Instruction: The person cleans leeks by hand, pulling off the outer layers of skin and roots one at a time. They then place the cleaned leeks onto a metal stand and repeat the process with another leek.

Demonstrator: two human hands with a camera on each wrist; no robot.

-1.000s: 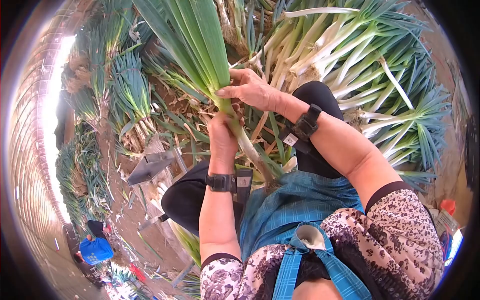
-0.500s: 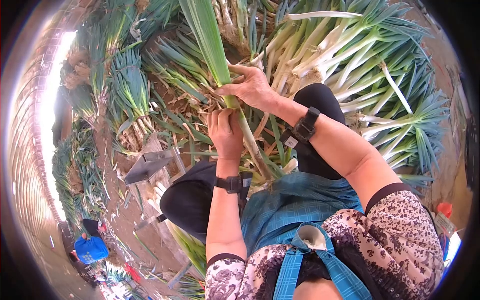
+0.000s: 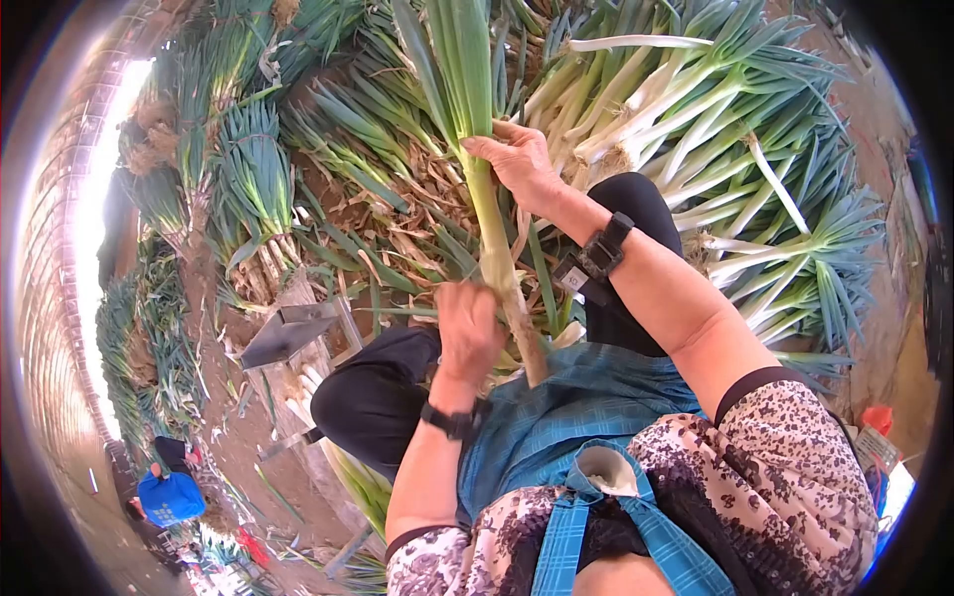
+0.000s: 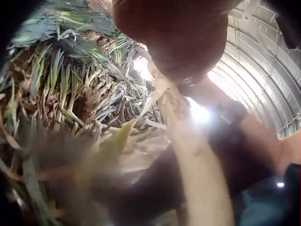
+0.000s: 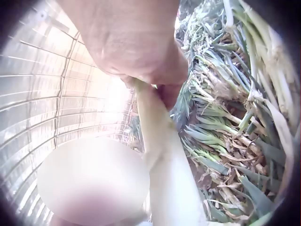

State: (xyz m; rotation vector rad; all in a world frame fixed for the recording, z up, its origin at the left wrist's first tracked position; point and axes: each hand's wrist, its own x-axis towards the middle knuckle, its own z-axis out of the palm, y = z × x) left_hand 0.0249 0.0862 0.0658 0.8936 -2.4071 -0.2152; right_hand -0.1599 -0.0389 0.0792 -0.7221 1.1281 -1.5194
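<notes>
A thick leek (image 3: 487,214) stands nearly upright, its root end down at the blue checked apron (image 3: 586,387). My right hand (image 3: 522,164) pinches it between thumb and fingers, where the green leaves fan out. Lower down, my left hand (image 3: 469,328) is blurred, its fingers curled close against the left side of the stalk. It pinches a loosened outer layer (image 4: 154,96), a pale strip that stands away from the stalk in the left wrist view and runs to a green tip. The left fingertips are mostly hidden there. Pale, smooth stalk shows below the right hand in the right wrist view.
Many leeks with white stalks (image 3: 686,129) are heaped at the right. Tied bunches (image 3: 253,184) stand at the left. Leaf scraps (image 3: 407,233) litter the ground ahead. A metal stand (image 3: 288,333) is beside the left knee. Another person in blue (image 3: 171,497) is at the far left.
My left hand has moved down the stalk from just under the right hand. The right hand and the leek's top have shifted right, and the stalk stands more upright.
</notes>
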